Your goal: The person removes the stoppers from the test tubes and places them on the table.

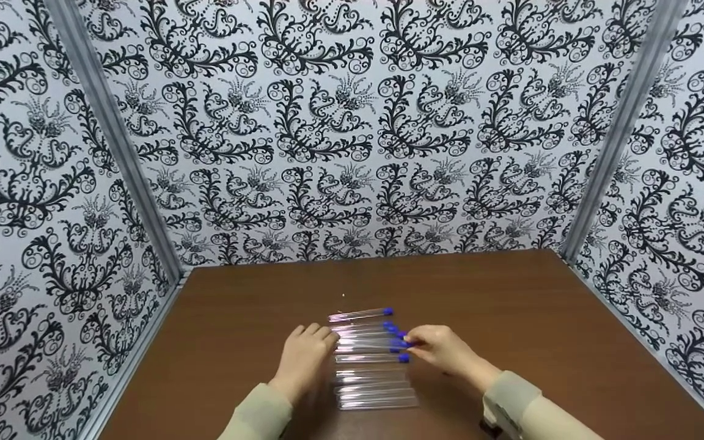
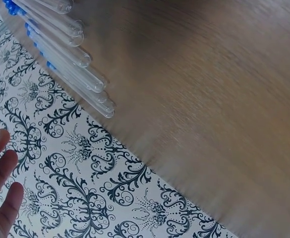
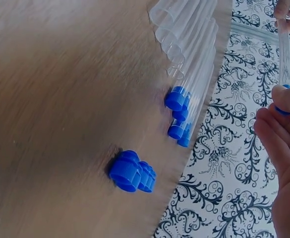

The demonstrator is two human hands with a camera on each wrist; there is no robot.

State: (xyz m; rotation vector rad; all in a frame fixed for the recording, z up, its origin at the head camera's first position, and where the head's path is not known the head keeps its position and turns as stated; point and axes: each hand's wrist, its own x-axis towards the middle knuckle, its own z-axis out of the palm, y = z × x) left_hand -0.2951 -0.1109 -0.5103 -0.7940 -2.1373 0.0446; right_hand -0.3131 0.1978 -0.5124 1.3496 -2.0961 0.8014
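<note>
A clear test tube is held up off the table between the two hands. My left hand pinches its rounded end between thumb and finger; in the left wrist view, the other fingers are spread apart. At the tube's other end, my right hand pinches the blue cap, which is partly hidden by the thumb. Below the hands lies a row of tubes. Several carry blue caps, like the farthest capped tube; nearer ones, such as the front tube, are uncapped.
Loose blue caps sit in a small cluster on the brown wooden table, seen in the right wrist view beside the tube row. Patterned black-and-white panels with metal posts enclose the table at the back and sides.
</note>
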